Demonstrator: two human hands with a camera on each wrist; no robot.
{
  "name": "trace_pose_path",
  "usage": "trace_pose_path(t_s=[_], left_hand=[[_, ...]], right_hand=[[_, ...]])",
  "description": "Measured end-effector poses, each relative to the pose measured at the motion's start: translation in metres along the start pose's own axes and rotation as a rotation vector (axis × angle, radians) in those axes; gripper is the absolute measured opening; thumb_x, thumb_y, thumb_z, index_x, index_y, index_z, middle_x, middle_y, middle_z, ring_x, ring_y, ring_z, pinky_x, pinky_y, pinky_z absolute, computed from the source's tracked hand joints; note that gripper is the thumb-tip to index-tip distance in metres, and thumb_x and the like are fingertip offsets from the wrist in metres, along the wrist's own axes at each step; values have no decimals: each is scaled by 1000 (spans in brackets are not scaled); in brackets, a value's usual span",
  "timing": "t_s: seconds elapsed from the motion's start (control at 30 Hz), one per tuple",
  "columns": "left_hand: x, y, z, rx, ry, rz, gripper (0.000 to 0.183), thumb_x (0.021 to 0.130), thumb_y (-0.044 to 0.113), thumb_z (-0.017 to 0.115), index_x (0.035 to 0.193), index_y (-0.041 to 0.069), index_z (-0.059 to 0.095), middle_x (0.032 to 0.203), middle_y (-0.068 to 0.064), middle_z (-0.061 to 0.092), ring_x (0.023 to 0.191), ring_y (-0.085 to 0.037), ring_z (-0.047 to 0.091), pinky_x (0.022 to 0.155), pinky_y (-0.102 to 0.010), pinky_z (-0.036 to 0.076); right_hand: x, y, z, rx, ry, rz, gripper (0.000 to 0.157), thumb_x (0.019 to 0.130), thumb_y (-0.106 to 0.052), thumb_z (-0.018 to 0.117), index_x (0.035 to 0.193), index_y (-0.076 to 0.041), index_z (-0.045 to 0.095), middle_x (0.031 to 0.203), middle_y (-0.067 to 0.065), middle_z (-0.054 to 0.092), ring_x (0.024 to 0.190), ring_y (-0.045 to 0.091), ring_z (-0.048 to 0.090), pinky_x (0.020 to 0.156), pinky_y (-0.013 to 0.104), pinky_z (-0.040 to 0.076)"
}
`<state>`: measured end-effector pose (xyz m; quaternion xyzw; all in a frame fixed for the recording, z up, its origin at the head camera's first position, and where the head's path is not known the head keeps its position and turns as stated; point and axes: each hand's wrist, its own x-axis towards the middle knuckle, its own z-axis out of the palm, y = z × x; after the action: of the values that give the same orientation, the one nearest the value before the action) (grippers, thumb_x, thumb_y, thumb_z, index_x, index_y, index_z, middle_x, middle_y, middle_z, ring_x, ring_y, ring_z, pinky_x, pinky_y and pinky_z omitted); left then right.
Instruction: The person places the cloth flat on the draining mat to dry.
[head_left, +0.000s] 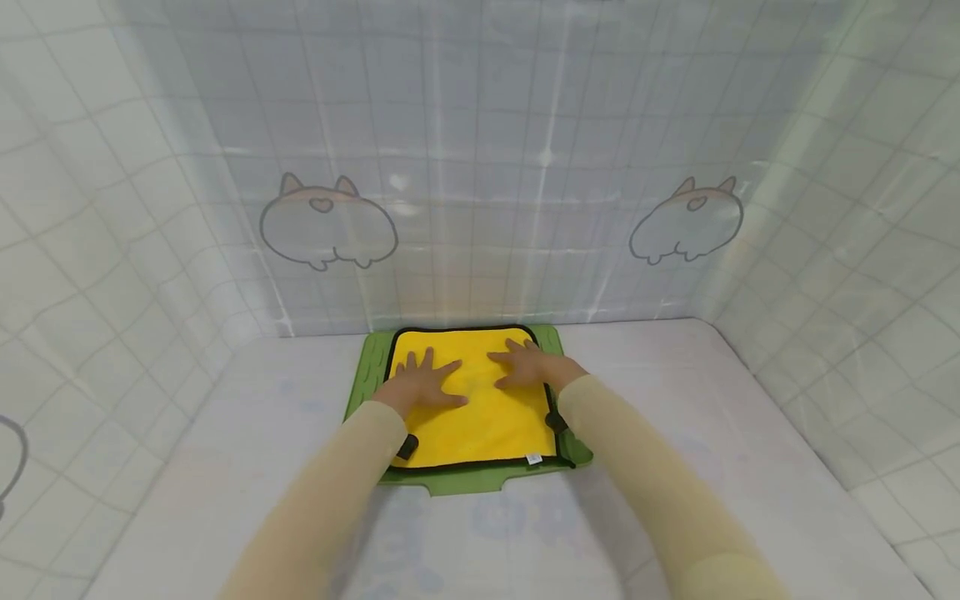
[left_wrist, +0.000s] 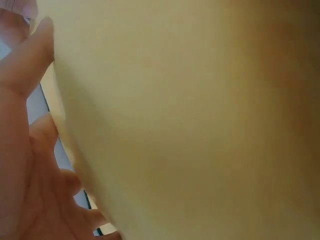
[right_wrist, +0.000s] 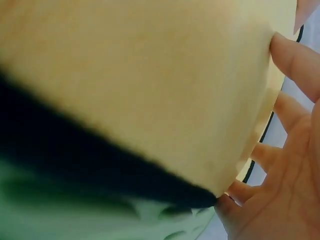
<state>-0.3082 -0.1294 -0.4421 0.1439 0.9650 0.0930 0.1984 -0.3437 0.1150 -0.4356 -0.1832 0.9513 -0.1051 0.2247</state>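
A yellow cloth (head_left: 480,433) with a black edge and a small white tag lies flat over a green board (head_left: 465,483). On its left half rests my left hand (head_left: 422,387), fingers spread. My right hand (head_left: 525,367) touches the upper right part with its fingers spread too. Seen from the left wrist, the yellow cloth (left_wrist: 165,110) fills most of the view, with the left hand (left_wrist: 40,175) along its side. The right wrist view has the right hand (right_wrist: 280,170) with its fingertips on the cloth (right_wrist: 150,90), beside the dark border.
The board lies on a white surface (head_left: 660,400) against a grid-patterned back wall (head_left: 480,167). Similar grid-patterned walls stand at left and right. Cartoon animal drawings (head_left: 328,225) mark the back wall. Ridges show on the board's left margin.
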Motion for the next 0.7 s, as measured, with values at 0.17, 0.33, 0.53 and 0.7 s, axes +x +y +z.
trace_pose_path(t_s=[0.17, 0.33, 0.53, 0.7], left_hand=[[-7, 2, 0, -10, -19, -6, 93, 89, 78, 48, 162, 30, 17, 165, -24, -5, 148, -54, -6, 114, -71, 6], [0, -7, -6, -27, 65, -35, 85, 97, 72, 33, 162, 21, 15, 165, -24, 1, 149, -51, 0, 116, -68, 7], [2, -19, -14, -88, 139, -121, 80, 102, 64, 35, 162, 14, 16, 163, -30, -1, 147, -55, -3, 115, -70, 3], [5, -24, -13, -178, 132, -159, 84, 100, 64, 42, 162, 17, 13, 163, -30, -5, 147, -55, -6, 114, -71, 1]], right_hand=[[1, 10, -1, 10, 12, -60, 67, 99, -51, 58, 158, -32, 33, 167, 13, 10, 152, 43, 5, 115, 69, 14], [8, 21, -5, 44, 110, -109, 62, 105, -42, 51, 157, -13, 35, 163, 24, 17, 151, 43, 13, 120, 58, 15], [6, 21, -3, 105, 173, -11, 64, 107, -43, 44, 160, -13, 24, 166, 22, 6, 153, 39, 3, 121, 57, 11], [7, 21, -3, 106, 179, 37, 61, 108, -38, 45, 161, -15, 23, 167, 20, 4, 153, 38, 5, 121, 55, 12]])
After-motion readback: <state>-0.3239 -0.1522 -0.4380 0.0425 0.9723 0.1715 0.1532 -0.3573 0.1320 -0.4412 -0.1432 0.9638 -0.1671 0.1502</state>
